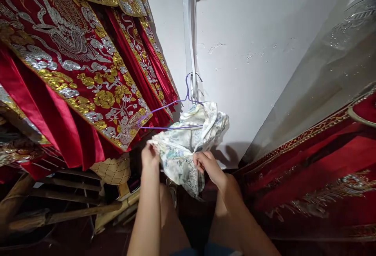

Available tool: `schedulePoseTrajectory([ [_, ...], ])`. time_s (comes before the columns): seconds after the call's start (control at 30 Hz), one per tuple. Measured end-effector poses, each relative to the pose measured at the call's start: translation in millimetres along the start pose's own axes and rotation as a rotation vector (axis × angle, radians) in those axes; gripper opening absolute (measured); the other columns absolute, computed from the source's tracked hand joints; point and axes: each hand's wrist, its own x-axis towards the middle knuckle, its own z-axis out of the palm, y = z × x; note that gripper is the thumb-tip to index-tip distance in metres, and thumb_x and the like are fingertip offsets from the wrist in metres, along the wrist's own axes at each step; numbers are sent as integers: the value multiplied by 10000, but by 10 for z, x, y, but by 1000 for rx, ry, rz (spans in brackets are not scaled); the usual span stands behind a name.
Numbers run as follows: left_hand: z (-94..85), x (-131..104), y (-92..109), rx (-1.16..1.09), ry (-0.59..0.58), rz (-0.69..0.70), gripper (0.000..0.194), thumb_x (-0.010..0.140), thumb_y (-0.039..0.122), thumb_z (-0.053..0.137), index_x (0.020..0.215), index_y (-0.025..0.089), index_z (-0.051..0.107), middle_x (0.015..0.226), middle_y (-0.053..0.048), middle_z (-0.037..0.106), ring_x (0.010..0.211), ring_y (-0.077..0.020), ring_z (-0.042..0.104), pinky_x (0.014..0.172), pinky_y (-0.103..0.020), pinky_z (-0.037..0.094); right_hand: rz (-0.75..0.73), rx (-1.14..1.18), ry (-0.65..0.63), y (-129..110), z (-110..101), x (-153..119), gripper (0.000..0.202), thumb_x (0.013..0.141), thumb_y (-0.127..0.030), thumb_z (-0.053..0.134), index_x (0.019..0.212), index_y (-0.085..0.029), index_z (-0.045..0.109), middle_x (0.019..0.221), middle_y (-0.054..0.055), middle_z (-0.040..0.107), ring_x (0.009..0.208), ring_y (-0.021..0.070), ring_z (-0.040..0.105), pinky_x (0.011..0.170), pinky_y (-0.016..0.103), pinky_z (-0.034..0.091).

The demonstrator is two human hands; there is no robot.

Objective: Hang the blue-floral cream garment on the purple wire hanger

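Observation:
A white garment with a blue-green print (179, 160) hangs bunched in front of me, its kind unclear. Its right part is on a purple wire hanger (164, 107), while the hanger's left arm is bare. The hook hangs at a pale vertical strip on the wall. My left hand (149, 156) is closed on the garment's left edge, below the bare end of the hanger. My right hand (204, 161) pinches the fabric near its middle, the fingertips pressed together. Folds hide part of the hanger's right arm.
Red satin cloth with gold and silver sequins (102, 91) hangs at the left. Below it stand a woven basket (113, 170) and bamboo poles (85, 213). Red embroidered cloth (323, 170) hangs on the right beside a clear plastic sheet (317, 80). A white wall (249, 25) is ahead.

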Motion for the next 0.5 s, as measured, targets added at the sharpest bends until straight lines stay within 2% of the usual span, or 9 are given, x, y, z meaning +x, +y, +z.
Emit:
schedulePoseTrajectory([
  [0.07, 30, -193, -299, -35, 10, -145, 315, 863, 268, 612, 602, 203, 449, 466, 42, 387, 438, -106, 401, 492, -231, 403, 51, -22, 3, 142, -53, -108, 347, 847, -347, 446, 547, -202, 542, 358, -52, 390, 368, 97, 315, 468, 253, 264],
  [0.13, 125, -406, -483, -81, 7, -245, 284, 842, 243, 644, 618, 192, 476, 509, 31, 449, 462, -100, 451, 529, -222, 433, 84, -93, 22, 296, -161, -217, 406, 879, -387, 443, 529, -204, 537, 362, -44, 391, 388, 108, 332, 486, 264, 293],
  [0.2, 259, -622, -522, -153, -46, -305, 211, 822, 253, 686, 687, 174, 545, 623, -1, 555, 562, -112, 549, 625, -229, 484, 74, -197, 121, 399, -302, -301, 453, 906, -465, 471, 540, -206, 535, 410, -36, 416, 441, 126, 383, 516, 277, 328],
  [0.23, 333, -733, -494, -192, -113, -319, 195, 809, 276, 713, 724, 169, 573, 680, -13, 588, 618, -122, 580, 666, -237, 495, 52, -243, 193, 415, -371, -326, 470, 912, -519, 484, 570, -204, 553, 459, -26, 455, 486, 138, 425, 540, 283, 351],
  [0.3, 482, -966, -377, -213, -345, -320, 234, 788, 347, 756, 771, 167, 607, 727, -18, 602, 659, -135, 580, 670, -244, 483, -4, -268, 290, 380, -478, -335, 524, 908, -644, 473, 661, -201, 608, 591, 9, 557, 612, 175, 529, 616, 302, 414],
  [0.33, 550, -1084, -302, -169, -495, -303, 264, 789, 387, 762, 775, 167, 616, 719, -16, 595, 649, -137, 561, 648, -244, 466, -17, -239, 290, 337, -508, -322, 562, 897, -703, 455, 710, -205, 633, 656, 29, 599, 690, 199, 575, 671, 316, 446],
  [0.43, 700, -1379, -60, 172, -916, -125, 283, 864, 435, 695, 790, 164, 669, 752, -42, 625, 714, -175, 572, 705, -278, 460, 62, -29, 161, 184, -508, -244, 655, 834, -833, 424, 787, -226, 668, 726, 61, 648, 856, 250, 643, 785, 356, 500],
  [0.47, 724, -1432, 17, 296, -1005, -32, 266, 901, 419, 654, 827, 167, 699, 803, -60, 650, 786, -199, 595, 773, -300, 467, 113, 47, 120, 136, -488, -216, 665, 805, -856, 436, 782, -232, 666, 710, 61, 645, 858, 257, 651, 781, 363, 513],
  [0.5, 735, -1455, 89, 394, -1047, 66, 243, 928, 393, 621, 891, 177, 726, 871, -76, 672, 872, -223, 610, 851, -322, 463, 159, 116, 87, 88, -466, -192, 665, 779, -867, 457, 773, -235, 662, 693, 59, 641, 839, 260, 656, 762, 368, 524],
])
